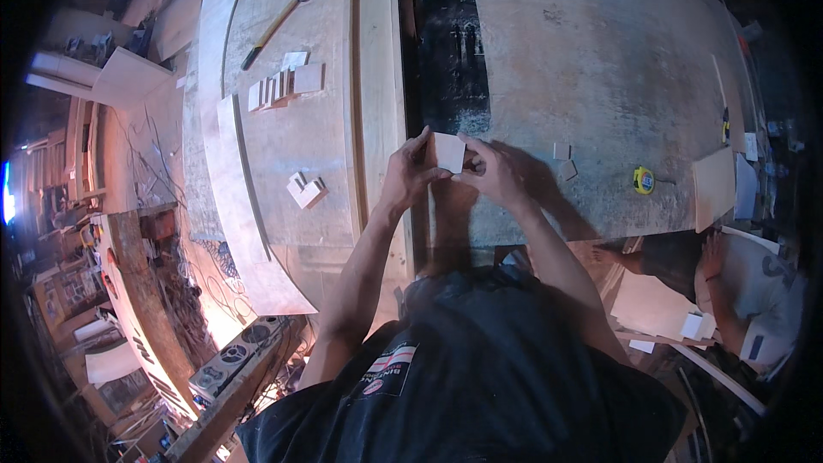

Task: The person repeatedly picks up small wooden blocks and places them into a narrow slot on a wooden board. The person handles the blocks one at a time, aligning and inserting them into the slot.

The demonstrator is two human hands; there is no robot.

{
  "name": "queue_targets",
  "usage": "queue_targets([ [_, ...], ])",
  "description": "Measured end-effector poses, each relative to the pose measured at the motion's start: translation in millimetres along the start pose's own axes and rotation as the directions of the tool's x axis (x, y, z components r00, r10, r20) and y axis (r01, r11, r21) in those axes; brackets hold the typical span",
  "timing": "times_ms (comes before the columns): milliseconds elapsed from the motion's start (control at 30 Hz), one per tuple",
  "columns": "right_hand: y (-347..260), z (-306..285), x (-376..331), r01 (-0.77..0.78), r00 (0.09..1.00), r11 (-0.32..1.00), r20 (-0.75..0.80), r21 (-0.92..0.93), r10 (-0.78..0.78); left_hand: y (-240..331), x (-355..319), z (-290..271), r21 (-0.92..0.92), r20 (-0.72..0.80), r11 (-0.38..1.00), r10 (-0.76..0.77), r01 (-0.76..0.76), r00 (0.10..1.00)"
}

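Between my two hands is a small pale wooden block (450,153), held up over the near part of the workbench. My left hand (410,173) grips its left edge with thumb and fingers. On the opposite edge my right hand (490,173) pinches it the same way. To the left lie several small wood pieces in a row (271,91), with a flat square piece (309,78) at their end. Nearer to me is a small cluster of joined or stacked blocks (306,190); which of the two I cannot tell.
A hammer (276,27) lies at the far left, beside long thin boards (244,180). A long wooden rail (377,103) runs away from me. Right of my hands are two small squares (561,152) and a yellow tape measure (643,180). Another person (746,291) sits at the right.
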State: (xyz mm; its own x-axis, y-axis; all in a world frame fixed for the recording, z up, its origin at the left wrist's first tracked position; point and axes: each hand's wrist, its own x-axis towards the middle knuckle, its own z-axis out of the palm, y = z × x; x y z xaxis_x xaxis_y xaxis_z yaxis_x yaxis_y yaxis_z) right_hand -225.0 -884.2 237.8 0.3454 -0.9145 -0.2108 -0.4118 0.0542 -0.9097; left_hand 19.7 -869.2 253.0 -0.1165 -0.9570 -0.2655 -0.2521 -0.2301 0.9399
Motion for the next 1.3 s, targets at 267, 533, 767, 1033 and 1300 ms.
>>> queue_targets([
  [267, 0.5, 12.0, 44.5, 0.049, 0.986, 0.994, -0.153, -0.100, -0.064, -9.1, 7.0, 29.4, -0.181, -0.354, 0.982, -0.022, -0.045, 0.935],
  [533, 4.5, 15.9, 126.7, 0.142, 0.954, 0.857, -0.163, -0.495, -0.252, -7.9, -17.7, 13.2, 0.011, -0.372, 0.989, -0.135, 0.150, 0.918],
  [767, 10.3, -0.9, 142.3, 0.076, 0.978, 0.756, -0.099, -0.650, -0.183, -11.2, 50.1, -64.7, 0.628, -0.307, 0.776, 0.322, -0.064, 0.896],
  [1033, 1.1, -22.8, 158.1, 0.117, 0.992, 0.775, 0.110, -0.621, -0.061, 11.9, 118.4, -67.3, 0.888, 0.011, 0.444, 0.242, -0.121, 0.970],
  [1300, -0.4, -24.2, 161.5, 0.132, 0.990, 0.796, 0.123, -0.591, -0.072, 17.4, 152.6, -63.9, 0.950, 0.057, 0.303, 0.082, -0.080, 0.995],
])
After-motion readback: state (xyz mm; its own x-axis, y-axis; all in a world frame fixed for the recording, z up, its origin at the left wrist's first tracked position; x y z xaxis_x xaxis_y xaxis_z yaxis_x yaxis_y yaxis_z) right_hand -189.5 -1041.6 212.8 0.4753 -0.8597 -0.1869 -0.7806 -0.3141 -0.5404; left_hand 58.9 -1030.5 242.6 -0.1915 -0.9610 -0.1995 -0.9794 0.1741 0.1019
